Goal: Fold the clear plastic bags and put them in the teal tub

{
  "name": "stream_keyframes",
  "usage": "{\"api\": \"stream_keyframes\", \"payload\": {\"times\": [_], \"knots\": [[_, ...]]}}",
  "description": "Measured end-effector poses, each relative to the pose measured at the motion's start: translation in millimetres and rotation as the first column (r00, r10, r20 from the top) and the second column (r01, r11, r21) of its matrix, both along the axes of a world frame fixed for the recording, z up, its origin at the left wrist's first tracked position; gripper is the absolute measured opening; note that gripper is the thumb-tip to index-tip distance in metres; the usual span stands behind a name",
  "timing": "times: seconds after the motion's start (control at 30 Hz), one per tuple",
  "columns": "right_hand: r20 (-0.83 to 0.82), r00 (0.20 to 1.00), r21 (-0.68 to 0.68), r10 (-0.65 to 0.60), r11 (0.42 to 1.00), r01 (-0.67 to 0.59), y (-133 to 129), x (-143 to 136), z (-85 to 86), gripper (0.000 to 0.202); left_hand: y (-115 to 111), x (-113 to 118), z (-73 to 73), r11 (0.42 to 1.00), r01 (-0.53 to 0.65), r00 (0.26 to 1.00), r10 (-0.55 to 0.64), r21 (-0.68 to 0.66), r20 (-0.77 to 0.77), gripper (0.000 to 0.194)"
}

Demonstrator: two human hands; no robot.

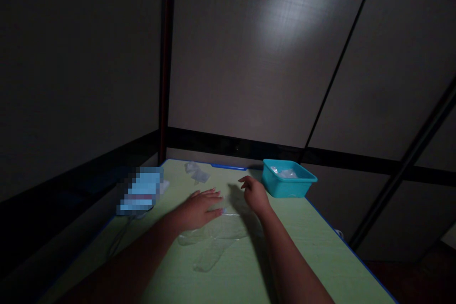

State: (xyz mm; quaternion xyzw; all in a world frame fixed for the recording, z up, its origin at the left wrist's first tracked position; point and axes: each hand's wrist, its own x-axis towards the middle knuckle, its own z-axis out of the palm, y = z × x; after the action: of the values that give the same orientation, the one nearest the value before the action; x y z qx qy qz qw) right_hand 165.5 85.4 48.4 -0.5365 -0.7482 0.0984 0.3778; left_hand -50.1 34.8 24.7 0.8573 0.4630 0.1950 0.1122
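A thin, clear plastic piece (pixel 213 251) lies flat on the light green table, with rounded lobes toward the near side; its exact kind is hard to make out. My left hand (pixel 201 209) rests over its far left part, fingers stretched out and spread. To the right, my right hand (pixel 255 194) is held a little above the table, casting a shadow. Its fingers are loosely bent and apart, pointing left, with nothing visible in them. The turquoise plastic basket (pixel 290 187) stands just beyond and right of my right hand, holding some clear plastic.
Crumpled translucent scraps (pixel 197 173) lie at the far left of the table (pixel 302 242). A pixelated phone-like screen (pixel 140 192) with a cable stands at the left edge. Blue trim (pixel 228 167) marks the far edge, close to panelled walls (pixel 242 80).
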Motion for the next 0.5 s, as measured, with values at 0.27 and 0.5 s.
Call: {"api": "stream_keyframes", "payload": {"times": [0.27,0.5], "knots": [[-0.463,0.886,-0.253,-0.029,0.962,-0.101,3.8,2.1,-0.3,0.031,-1.2,0.0,-2.1,0.999,-0.007,0.999,0.005,-0.054,-0.038,0.057],[-0.462,0.855,-0.48,-0.238,0.877,-0.016,3.7,4.2,-3.3,0.034,0.2,-0.6,-5.1,0.998,-0.01,0.999,0.006,-0.065,-0.052,0.06]]}}
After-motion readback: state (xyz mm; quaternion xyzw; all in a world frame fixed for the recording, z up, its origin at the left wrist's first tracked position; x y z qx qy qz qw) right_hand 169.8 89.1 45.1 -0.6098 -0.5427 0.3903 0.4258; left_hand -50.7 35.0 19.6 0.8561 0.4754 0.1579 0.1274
